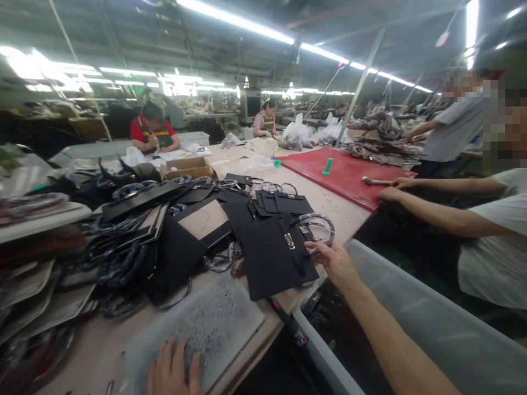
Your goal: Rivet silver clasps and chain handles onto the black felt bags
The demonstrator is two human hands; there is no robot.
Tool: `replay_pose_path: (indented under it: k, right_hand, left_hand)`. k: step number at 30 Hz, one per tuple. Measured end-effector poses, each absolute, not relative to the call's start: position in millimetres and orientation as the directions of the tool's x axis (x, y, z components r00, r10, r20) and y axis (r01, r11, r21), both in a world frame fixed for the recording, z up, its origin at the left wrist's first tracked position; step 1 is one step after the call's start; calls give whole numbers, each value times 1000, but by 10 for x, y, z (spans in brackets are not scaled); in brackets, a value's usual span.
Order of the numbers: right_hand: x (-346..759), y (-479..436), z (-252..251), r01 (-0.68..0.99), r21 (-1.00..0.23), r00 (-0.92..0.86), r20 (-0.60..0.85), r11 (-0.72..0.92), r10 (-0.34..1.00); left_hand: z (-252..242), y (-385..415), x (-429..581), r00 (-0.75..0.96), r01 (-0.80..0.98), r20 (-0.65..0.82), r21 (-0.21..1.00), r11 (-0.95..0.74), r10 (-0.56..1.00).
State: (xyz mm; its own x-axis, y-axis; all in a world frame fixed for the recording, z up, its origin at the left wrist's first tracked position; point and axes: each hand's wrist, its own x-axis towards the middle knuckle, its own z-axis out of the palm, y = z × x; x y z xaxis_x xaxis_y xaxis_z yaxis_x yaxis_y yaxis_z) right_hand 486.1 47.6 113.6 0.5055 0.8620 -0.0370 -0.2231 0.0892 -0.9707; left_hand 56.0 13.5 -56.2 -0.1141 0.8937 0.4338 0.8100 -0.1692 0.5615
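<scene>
My right hand (335, 262) is closed on the plastic-wrapped handle (323, 233) of a flat black handbag panel (269, 255), near the table's front edge. A gold-coloured turn-lock (290, 240) sits on the panel. My left hand (175, 368) lies with fingers apart on a grey, worn board (201, 323), holding nothing. More black bag panels (284, 203) with wrapped handles lie just beyond the held one. One panel among them shows a beige back (206, 220).
Piled black panels (132, 247) cover the table's left side. Right of the table stands a grey bin (415, 296). A red mat (329, 171) lies farther back, with a green object (328, 166). A co-worker at right holds a hammer (374, 181); others sit beyond.
</scene>
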Motion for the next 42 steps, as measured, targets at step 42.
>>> replay_pose_path:
  k: [42]
  right_hand:
    - [2199,1401,498,658,-709,-327,34,253,944]
  left_hand:
    - [-119,16,354,-154,804,350,588,-88,924]
